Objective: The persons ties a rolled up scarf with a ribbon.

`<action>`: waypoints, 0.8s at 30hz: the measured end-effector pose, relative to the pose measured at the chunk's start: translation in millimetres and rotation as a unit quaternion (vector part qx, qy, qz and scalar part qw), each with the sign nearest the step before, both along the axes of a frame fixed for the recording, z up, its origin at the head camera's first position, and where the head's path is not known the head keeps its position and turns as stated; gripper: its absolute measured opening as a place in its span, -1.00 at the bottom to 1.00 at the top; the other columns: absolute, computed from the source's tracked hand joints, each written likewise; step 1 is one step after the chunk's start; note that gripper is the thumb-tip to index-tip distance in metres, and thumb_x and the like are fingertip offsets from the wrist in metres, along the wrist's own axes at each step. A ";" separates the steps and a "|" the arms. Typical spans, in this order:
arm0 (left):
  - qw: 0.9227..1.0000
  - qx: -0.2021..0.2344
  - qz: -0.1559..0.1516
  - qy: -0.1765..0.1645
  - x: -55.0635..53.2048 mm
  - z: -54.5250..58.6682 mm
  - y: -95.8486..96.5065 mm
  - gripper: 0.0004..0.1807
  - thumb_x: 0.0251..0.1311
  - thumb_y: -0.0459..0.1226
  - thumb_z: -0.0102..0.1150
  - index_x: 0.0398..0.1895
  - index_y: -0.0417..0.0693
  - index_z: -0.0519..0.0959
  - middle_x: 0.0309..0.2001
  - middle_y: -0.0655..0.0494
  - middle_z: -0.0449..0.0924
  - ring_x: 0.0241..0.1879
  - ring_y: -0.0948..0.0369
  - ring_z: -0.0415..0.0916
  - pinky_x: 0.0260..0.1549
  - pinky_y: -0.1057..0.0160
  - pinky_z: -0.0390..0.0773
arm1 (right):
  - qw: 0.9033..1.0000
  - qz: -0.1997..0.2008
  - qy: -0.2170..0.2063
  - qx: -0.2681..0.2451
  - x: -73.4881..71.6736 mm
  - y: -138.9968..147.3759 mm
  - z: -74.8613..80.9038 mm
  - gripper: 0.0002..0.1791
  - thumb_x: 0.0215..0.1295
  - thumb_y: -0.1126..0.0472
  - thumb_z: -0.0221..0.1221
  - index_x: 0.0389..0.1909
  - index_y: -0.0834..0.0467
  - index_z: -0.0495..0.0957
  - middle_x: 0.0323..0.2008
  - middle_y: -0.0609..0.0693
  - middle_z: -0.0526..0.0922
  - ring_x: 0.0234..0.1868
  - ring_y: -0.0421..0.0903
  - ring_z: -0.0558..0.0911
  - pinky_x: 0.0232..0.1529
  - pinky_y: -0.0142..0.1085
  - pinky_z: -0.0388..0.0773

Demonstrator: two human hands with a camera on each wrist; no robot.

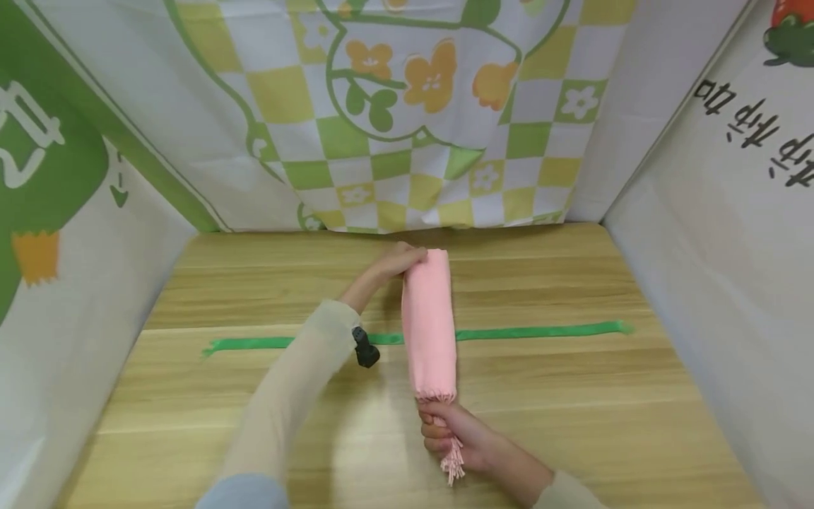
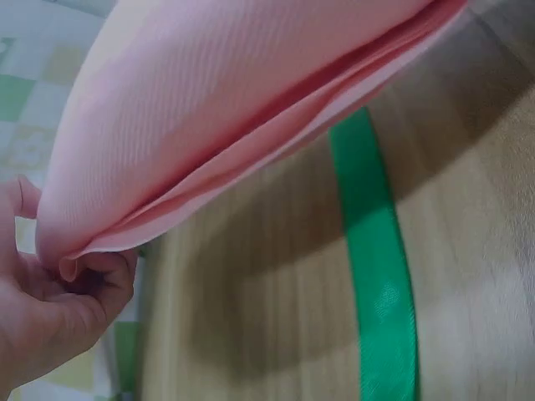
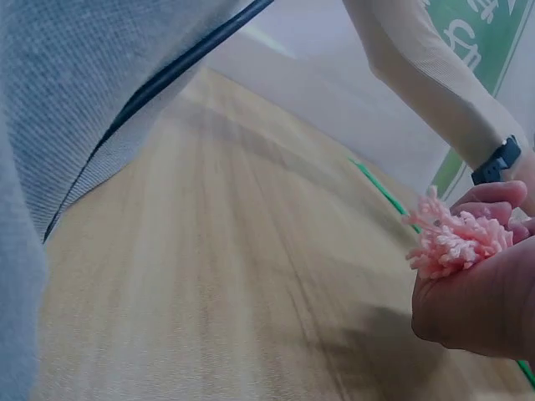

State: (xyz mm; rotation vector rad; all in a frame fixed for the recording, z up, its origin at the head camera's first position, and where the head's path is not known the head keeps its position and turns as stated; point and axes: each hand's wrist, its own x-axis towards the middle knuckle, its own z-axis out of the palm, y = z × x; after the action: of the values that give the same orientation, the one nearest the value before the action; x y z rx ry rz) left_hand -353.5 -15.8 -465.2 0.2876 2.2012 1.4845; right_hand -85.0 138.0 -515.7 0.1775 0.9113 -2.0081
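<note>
A pink fringed scarf (image 1: 431, 322), folded into a long narrow strip, stretches between both hands above the wooden table. At its far end my left hand (image 1: 402, 259) pinches the folded edge; in the left wrist view the fingers (image 2: 109, 280) curl under the layered cloth (image 2: 217, 109). My right hand (image 1: 461, 435) grips the near end, its fist wrapped round the gathered fringe. Loose tassels (image 1: 453, 463) poke out below that fist, and the right wrist view shows the same tassels (image 3: 460, 238) as a bunch beside the thumb.
A green ribbon (image 1: 540, 331) lies straight across the wooden table (image 1: 547, 417), passing beneath the scarf. White printed cloth walls rise at the left, the right (image 1: 712, 233) and the back, where a checked curtain (image 1: 407, 162) hangs. A black wrist camera (image 1: 365, 348) sits on the left sleeve.
</note>
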 end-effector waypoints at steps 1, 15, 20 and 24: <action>1.000 -0.012 -0.001 0.006 0.1 -2.4 2.4 -0.58 0.26 -0.11 0.03 -0.73 0.11 0.18 -0.68 0.28 0.11 -0.65 0.33 0.11 -0.50 0.25 0.21 | 1.000 0.000 0.001 0.005 0.6 0.4 -1.1 -0.68 0.56 0.14 -0.11 -0.50 0.03 0.27 -0.76 -0.29 0.20 -0.78 -0.43 0.26 -0.72 -0.60 0.19; 0.954 -0.221 -0.051 0.195 -0.8 -44.3 7.9 -0.51 0.31 -0.09 -0.11 -0.02 -0.34 0.58 -0.13 -0.19 0.64 -0.22 0.01 0.54 -0.14 0.09 0.58 | 0.999 -0.003 0.011 0.043 -1.7 -0.9 -14.2 -0.77 0.51 0.21 -0.07 -0.43 0.05 0.28 -0.76 -0.25 0.26 -0.70 -0.39 0.43 -0.58 -0.59 0.45; 0.959 -0.189 -0.073 0.198 7.1 -39.6 -4.8 -0.43 0.42 -0.14 -0.15 0.30 -0.42 0.35 -0.33 -0.19 0.56 -0.39 0.05 0.43 -0.14 0.04 0.56 | 0.989 0.102 0.093 0.056 -1.8 22.8 -13.9 -0.85 0.54 0.21 -0.04 -0.09 0.22 0.40 -0.42 -0.05 0.71 -0.18 -0.07 0.77 -0.08 -0.30 0.70; 0.965 -0.159 -0.094 0.184 22.1 -33.9 -29.6 -0.47 0.49 -0.19 -0.16 0.31 -0.46 0.32 -0.10 -0.30 0.60 -0.15 -0.03 0.56 0.02 0.00 0.58 | 0.963 0.172 0.164 0.126 -3.1 57.9 4.5 -0.54 0.56 0.12 -0.02 0.16 0.47 0.41 -0.04 0.18 0.72 0.01 -0.01 0.71 0.08 -0.10 0.66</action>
State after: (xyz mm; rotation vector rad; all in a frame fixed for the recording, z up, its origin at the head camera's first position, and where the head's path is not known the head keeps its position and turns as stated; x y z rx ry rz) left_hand -331.4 -45.4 -499.1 0.6870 2.5725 1.0175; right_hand -88.2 195.8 -511.2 -0.1715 1.3112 -1.6185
